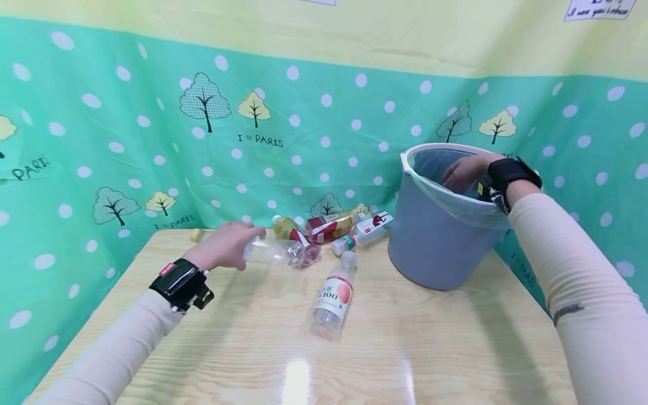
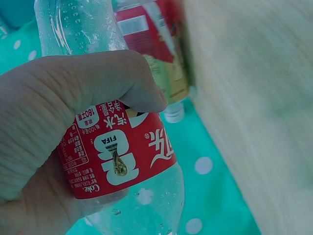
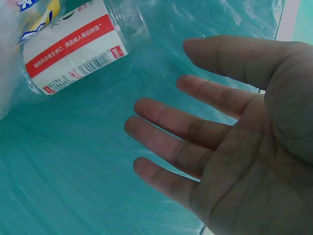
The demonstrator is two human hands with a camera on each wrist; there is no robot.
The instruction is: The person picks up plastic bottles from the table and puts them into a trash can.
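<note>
My left hand (image 1: 225,246) grips a clear plastic bottle (image 1: 275,252) lying at the far left of the wooden table (image 1: 405,349). In the left wrist view my fingers (image 2: 93,81) curl round that bottle's red label (image 2: 117,156). My right hand (image 1: 466,171) is open over the mouth of the blue lined bin (image 1: 435,242), holding nothing. The right wrist view shows its spread fingers (image 3: 181,122) above a white-and-red labelled bottle (image 3: 73,46) lying inside the bin's liner (image 3: 98,171).
Several more bottles (image 1: 339,225) lie in a cluster by the back wall. A bottle with a white and peach label (image 1: 334,295) lies alone mid-table. The spotted green cloth (image 1: 152,140) hangs behind and to the sides.
</note>
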